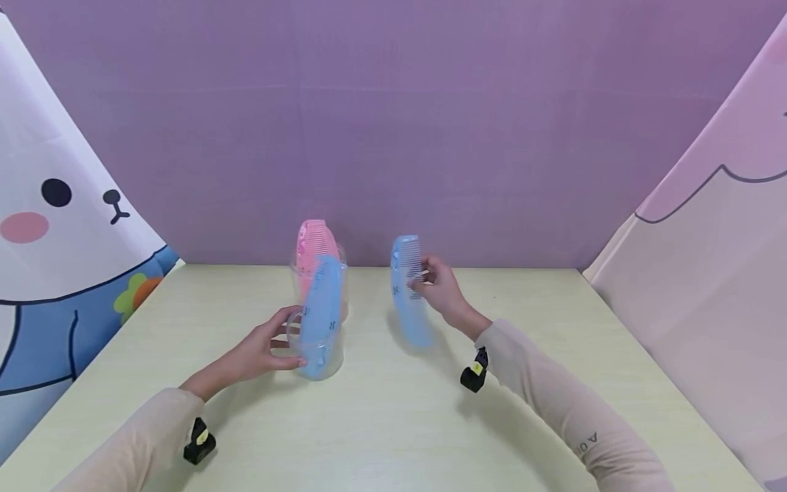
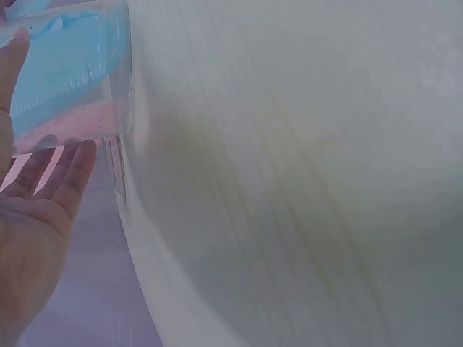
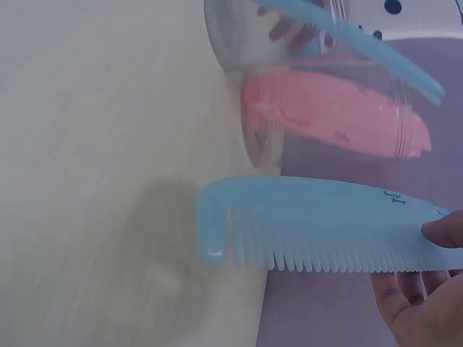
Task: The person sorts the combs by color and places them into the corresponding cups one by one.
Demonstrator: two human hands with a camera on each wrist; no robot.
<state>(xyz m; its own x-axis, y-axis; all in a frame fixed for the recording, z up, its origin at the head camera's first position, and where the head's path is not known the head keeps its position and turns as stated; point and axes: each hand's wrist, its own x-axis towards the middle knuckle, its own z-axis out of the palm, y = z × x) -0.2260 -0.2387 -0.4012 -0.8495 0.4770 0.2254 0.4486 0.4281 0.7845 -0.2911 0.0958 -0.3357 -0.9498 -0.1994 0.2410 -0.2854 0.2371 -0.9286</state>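
My right hand [image 1: 444, 290] pinches a light blue comb [image 1: 406, 287] between thumb and fingers. The comb stands nearly upright above the table, its teeth facing the hand in the head view. In the right wrist view, the same comb [image 3: 289, 217] lies across the picture, apart from the cups. My left hand [image 1: 261, 352] holds a clear cup [image 1: 332, 362] from its left side, thumb in front and fingers behind. Blue comb material [image 1: 322, 301] leans inside that cup; whether it is one comb or more I cannot tell. Close behind, pink comb material [image 1: 316, 239] stands in a second clear cup [image 1: 344, 287].
Both cups stand on a pale wooden table [image 1: 393, 424]. A purple cloth [image 1: 430, 137] hangs behind its far edge. Printed cartoon cloths flank it, a white bear [image 1: 74, 239] on the left and a pink-and-white one [image 1: 707, 273] on the right.
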